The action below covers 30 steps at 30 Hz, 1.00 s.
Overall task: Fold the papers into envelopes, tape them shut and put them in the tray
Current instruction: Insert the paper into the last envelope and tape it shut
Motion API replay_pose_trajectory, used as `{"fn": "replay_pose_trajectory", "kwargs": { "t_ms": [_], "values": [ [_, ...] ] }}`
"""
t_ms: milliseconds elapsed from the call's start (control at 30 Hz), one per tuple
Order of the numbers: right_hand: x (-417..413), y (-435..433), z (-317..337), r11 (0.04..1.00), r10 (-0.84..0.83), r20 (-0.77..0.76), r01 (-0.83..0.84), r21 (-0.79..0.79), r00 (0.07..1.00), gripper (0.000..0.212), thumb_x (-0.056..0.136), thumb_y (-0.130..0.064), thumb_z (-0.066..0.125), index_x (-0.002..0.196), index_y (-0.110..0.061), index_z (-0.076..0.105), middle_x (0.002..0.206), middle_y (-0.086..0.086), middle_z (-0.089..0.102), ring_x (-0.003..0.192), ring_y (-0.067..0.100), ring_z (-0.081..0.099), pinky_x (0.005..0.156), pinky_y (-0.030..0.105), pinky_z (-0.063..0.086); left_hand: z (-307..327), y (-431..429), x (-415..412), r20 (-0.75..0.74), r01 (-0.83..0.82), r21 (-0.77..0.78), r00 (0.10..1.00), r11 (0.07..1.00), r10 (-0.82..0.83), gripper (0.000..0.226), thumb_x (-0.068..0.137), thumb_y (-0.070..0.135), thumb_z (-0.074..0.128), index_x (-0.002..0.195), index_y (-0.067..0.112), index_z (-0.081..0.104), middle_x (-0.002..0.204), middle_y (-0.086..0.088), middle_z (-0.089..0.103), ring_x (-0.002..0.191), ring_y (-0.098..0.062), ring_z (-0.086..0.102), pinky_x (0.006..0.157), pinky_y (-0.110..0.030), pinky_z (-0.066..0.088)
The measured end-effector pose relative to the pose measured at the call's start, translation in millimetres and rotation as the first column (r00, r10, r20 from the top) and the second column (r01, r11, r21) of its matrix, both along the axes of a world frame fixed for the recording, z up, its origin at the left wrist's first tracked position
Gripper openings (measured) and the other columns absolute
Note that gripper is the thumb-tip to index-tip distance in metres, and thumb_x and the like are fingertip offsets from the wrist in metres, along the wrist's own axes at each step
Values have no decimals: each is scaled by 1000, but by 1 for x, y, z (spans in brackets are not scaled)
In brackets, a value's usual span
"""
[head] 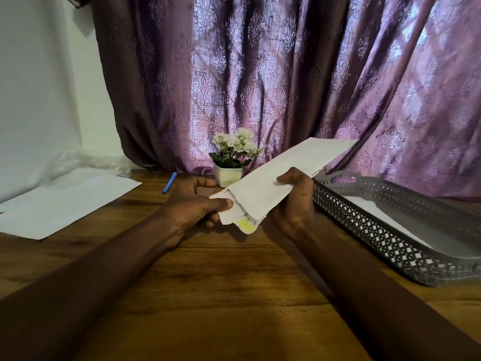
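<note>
A white folded paper envelope is held up above the wooden table, slanting from lower left to upper right. My left hand pinches its lower left end between thumb and fingers, next to a strip of yellowish tape on that end. My right hand grips its lower long edge from below, thumb on the front face. A grey perforated tray stands at the right with a white envelope lying inside. Flat white paper sheets lie on the left of the table.
A small white pot of white flowers stands at the back centre, partly behind the envelope. A blue pen lies to its left. Crumpled clear plastic sits at the back left. A purple curtain hangs behind the table.
</note>
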State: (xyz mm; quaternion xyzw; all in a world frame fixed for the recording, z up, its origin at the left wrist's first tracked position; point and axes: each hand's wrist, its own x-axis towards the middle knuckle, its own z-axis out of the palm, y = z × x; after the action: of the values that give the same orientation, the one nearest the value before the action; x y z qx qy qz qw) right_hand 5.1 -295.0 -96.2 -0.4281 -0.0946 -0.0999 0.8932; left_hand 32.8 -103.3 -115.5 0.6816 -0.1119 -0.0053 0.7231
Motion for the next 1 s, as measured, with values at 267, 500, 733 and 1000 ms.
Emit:
{"fn": "replay_pose_trajectory", "kwargs": {
  "t_ms": [267,500,733,1000],
  "values": [
    [2,5,4,979,-155,-42,147,-139,987,40,91,-23,56,126,-3,58,125,19,66,118,38,60,113,54,42,2,6,0,-10,-186,-36,983,982,185,40,69,8,92,99,8,66,72,-14,76,50,-19,61,44,-26,47],
    [8,5,-2,916,-306,11,298,-270,952,47,108,-28,50,152,-15,42,130,1,68,109,14,69,83,26,60,3,5,-3,82,-265,19,961,964,262,25,80,19,86,88,0,71,71,-17,74,51,-16,64,46,-28,52],
    [12,6,-4,963,-252,-20,248,-102,968,52,107,-39,49,153,-17,43,143,14,62,132,35,59,114,60,42,6,10,4,-136,-246,-239,966,939,219,21,85,15,81,96,2,68,61,-9,69,44,-14,59,46,-26,52],
    [6,15,-14,999,-33,-78,31,-33,996,47,105,-39,53,145,-13,51,135,18,68,125,39,64,104,62,50,0,-2,-5,-80,-91,-201,994,975,77,25,78,12,86,93,6,67,63,-9,73,50,-15,67,47,-25,57]
  ]
}}
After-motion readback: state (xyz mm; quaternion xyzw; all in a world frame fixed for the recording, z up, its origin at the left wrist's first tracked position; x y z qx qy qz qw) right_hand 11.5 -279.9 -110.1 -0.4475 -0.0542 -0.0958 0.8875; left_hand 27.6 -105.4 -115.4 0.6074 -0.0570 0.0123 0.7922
